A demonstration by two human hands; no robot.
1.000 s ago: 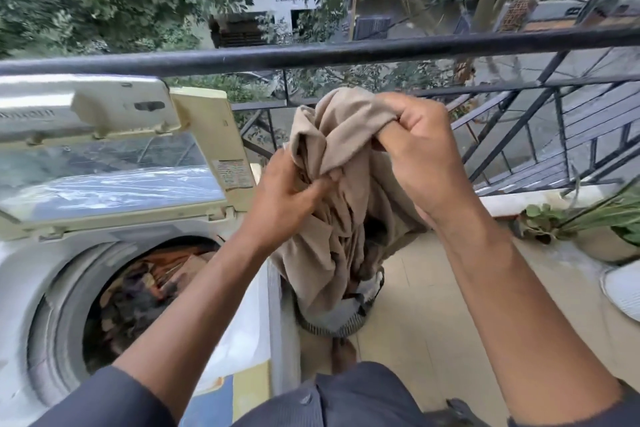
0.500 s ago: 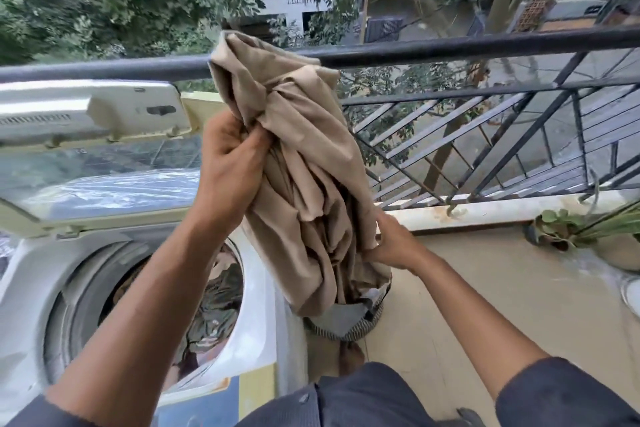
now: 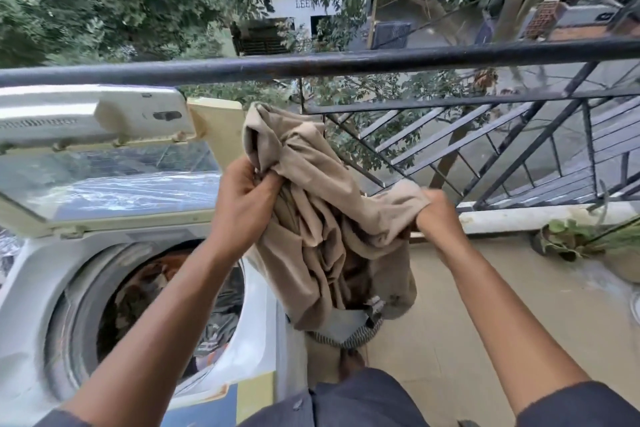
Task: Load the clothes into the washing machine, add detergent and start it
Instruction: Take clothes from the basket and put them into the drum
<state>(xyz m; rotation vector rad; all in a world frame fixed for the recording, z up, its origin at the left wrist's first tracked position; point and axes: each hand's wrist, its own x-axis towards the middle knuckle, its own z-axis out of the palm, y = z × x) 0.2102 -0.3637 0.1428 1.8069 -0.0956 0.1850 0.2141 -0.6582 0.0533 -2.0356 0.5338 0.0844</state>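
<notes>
Beige garment [image 3: 322, 218]: soft matt cloth, creased. Washing machine [image 3: 31, 288]: white plastic, scuffed. Lid [image 3: 114, 184]: glossy transparent panel. Railing [image 3: 381, 61]: dark painted metal.

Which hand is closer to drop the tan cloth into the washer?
Probably the left hand. It grips the tan cloth right above the washer's open drum. The right hand holds a corner out to the side, away from the washer.

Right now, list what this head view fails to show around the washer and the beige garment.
- Washer drum: its depth is hidden by the left forearm and clothes inside.
- Basket: mostly covered by the beige garment.
- Lid lettering: blurred, unreadable.
- Detergent and washer controls: not seen anywhere in the picture.
</notes>
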